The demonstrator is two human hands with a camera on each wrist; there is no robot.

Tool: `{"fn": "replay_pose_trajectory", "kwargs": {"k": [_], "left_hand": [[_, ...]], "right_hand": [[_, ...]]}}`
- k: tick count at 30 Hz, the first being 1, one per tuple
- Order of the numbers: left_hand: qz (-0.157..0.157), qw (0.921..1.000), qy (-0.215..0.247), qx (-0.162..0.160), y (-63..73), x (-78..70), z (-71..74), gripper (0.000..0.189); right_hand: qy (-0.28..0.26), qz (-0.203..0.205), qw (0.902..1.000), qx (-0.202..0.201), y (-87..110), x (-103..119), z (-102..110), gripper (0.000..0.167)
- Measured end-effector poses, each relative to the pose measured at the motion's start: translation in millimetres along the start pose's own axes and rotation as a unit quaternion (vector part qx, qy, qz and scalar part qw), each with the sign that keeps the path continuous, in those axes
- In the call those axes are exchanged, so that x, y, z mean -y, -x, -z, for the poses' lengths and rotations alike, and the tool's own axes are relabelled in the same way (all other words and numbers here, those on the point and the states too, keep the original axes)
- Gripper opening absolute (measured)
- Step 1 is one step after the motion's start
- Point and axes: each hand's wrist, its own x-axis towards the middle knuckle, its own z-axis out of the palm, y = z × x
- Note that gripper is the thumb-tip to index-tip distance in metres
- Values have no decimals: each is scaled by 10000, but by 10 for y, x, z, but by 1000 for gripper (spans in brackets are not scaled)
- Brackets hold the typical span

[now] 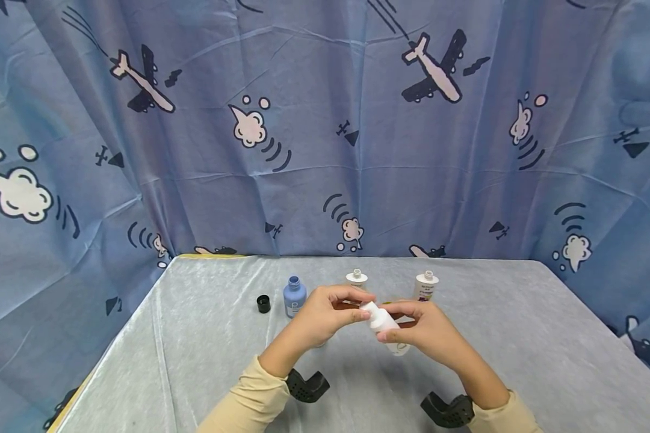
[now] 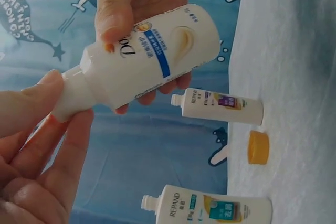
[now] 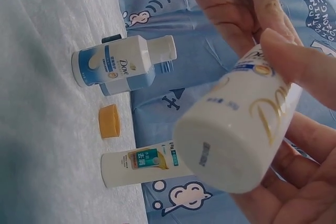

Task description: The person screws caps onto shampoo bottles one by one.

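Observation:
Above the table, my right hand (image 1: 425,328) grips the body of a white Dove bottle (image 2: 157,51), holding it tilted with its neck toward my left hand. The fingertips of my left hand (image 1: 325,316) pinch the white cap (image 2: 76,94) at the bottle's top. In the right wrist view the base of the held bottle faces the camera. A second Dove bottle (image 3: 118,61), white and blue with a white cap, stands on the table and is mostly hidden behind my left hand in the head view.
A blue bottle (image 1: 295,299) with an uncapped neck stands left, beside a black cap (image 1: 263,304). Behind my hands stand two uncapped white REPAND bottles, one in the middle (image 1: 357,278) and one at right (image 1: 425,285). A yellow cap (image 2: 258,147) lies between them. A patterned blue curtain (image 1: 303,120) hangs behind.

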Motion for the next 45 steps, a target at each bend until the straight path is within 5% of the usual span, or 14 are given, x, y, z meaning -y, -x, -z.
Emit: {"fn": "replay_pose_trajectory", "kwargs": {"k": [13,25,38,45], "left_hand": [[367,9935,-694,-819,-26,31,-60,30],[305,9948,-638,-727,-12,17,-62,25],[178,9962,-639,-567,-28,84,-118,26],[372,9952,-220,-874,-49,102,-85,30]], "right_hand": [[160,278,9989,-355,-29,-44,-67,41],[261,96,9993,-259,-9,7,-38,41],[-12,317,9988,362,-43,-76,-14,47],[-421,-228,9988,-30,-106,-192,-30,52]]}}
